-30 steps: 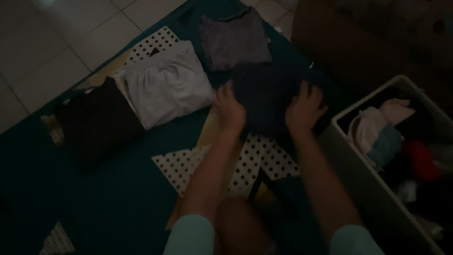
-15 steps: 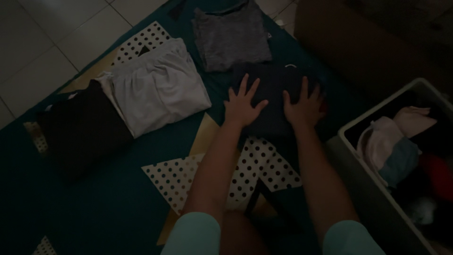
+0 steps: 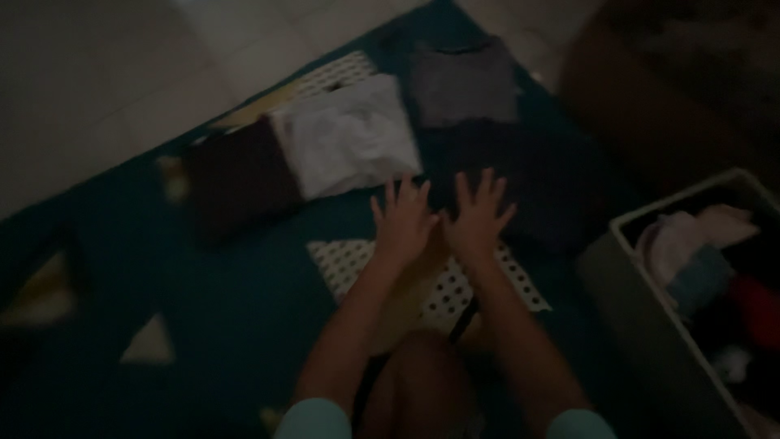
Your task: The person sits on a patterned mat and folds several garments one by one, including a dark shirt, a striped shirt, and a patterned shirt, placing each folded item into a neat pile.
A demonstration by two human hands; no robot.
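Observation:
My left hand and my right hand are side by side with fingers spread, empty, over the dark teal mat. Just beyond my right hand lies a folded dark navy garment. Further back is a folded grey garment. To the left of my hands lie a folded white garment and a folded black garment. The view is dim and blurred.
A white laundry basket full of mixed clothes stands at the right. The mat carries white dotted triangle patches. Pale floor tiles lie at the upper left; a dark brown piece of furniture fills the upper right.
Both hands have come off the dark navy garment and drawn back toward me, closer together. The camera has shifted, so the clothes appear further right.

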